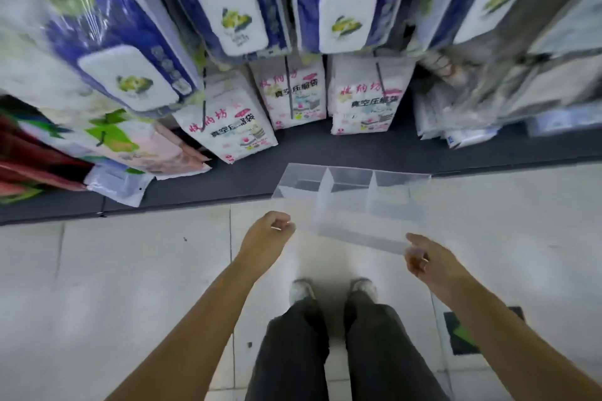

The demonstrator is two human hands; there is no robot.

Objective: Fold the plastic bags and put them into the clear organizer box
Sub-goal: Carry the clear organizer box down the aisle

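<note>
The clear organizer box [350, 205], with three compartments that all look empty, is held in the air over the edge of a dark low shelf. My left hand [268, 233] curls its fingers at the box's near left corner. My right hand [430, 262] grips the near right corner, thumb on top and fingers showing through the plastic. I cannot make out any loose plastic bag for certain; the view is blurred.
The dark low shelf [325, 146] holds white packaged bags [293, 91] standing upright, with blue-and-white packs [228, 6] hanging above. Flat packets [117, 184] lie at the left. Pale floor tiles [114, 286] and my own legs and shoes [301, 290] are below.
</note>
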